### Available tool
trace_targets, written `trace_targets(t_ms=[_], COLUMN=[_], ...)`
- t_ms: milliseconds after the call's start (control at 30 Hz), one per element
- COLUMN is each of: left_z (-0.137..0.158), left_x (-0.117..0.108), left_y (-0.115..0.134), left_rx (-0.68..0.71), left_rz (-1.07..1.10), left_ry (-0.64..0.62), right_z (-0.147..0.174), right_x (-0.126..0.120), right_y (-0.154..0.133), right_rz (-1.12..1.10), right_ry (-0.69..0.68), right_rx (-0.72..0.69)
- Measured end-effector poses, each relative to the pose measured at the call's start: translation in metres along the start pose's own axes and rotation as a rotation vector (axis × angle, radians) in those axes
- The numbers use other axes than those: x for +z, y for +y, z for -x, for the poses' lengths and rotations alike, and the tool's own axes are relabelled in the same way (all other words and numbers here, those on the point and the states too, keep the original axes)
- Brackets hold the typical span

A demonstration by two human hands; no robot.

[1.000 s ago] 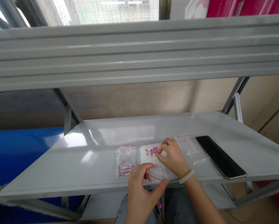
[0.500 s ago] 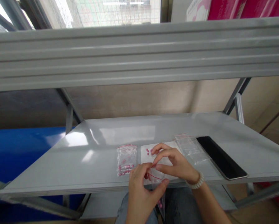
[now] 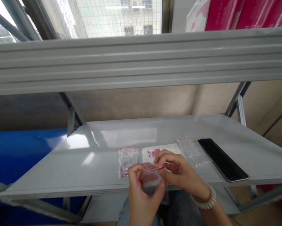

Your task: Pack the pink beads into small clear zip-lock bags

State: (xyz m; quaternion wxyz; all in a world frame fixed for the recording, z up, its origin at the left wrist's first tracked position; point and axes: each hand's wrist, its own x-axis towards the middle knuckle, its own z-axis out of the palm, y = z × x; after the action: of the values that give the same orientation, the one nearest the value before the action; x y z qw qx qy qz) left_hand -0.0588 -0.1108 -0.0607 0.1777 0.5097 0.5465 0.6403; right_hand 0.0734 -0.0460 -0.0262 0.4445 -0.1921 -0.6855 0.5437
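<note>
Between my hands, over the table's front edge, is a clear zip bag (image 3: pixel 151 180) with a red line along its mouth. My left hand (image 3: pixel 142 196) is closed on the bag's left side, its thumb near the lower right. At the mouth's right end, my right hand (image 3: pixel 180 171) pinches the rim. Just beyond, small pink beads or pills (image 3: pixel 155 152) lie on a white sheet (image 3: pixel 172 147), partly covered by my right fingers. Filled zip bags (image 3: pixel 128 160) with pink pieces lie left of the sheet. What the held bag contains is hard to make out.
Flat clear zip bags (image 3: pixel 190 147) lie right of the sheet, partly beside a black tablet-like slab (image 3: pixel 222 158). The grey table (image 3: pixel 67 169) has a metal frame, and a ribbed grey shelf beam (image 3: pixel 141 64) crosses above. Pink boxes (image 3: pixel 225 14) stand on that shelf.
My right hand has drawn back from over the pink pieces to the bag's rim, uncovering more of them. The bag's mouth is now raised and spread between both hands.
</note>
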Motion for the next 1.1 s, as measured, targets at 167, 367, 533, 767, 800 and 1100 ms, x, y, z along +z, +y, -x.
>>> trace_targets(t_ms=[167, 367, 533, 767, 800, 1100], left_z=[0.000, -0.003, -0.005, -0.007, -0.007, -0.007], left_x=[-0.001, -0.008, -0.020, -0.020, -0.019, -0.017], left_y=[-0.002, 0.001, 0.007, 0.018, 0.019, 0.017], left_rx=[-0.299, -0.096, 0.110, 0.202, 0.221, 0.346], left_rz=[0.237, 0.084, 0.076, 0.036, 0.029, -0.065], left_ry=[-0.264, -0.145, 0.055, 0.048, 0.036, -0.036], right_z=[0.000, 0.001, 0.007, 0.012, 0.012, 0.010], right_x=[-0.003, 0.005, 0.008, 0.011, 0.012, 0.018], right_y=[0.005, 0.005, 0.001, -0.005, -0.005, -0.002], right_rz=[-0.158, -0.196, -0.166, 0.023, 0.074, 0.253], right_ry=[0.144, 0.254, 0.223, 0.132, 0.136, 0.197], right_rx=[0.114, 0.051, 0.000, -0.028, -0.022, -0.075])
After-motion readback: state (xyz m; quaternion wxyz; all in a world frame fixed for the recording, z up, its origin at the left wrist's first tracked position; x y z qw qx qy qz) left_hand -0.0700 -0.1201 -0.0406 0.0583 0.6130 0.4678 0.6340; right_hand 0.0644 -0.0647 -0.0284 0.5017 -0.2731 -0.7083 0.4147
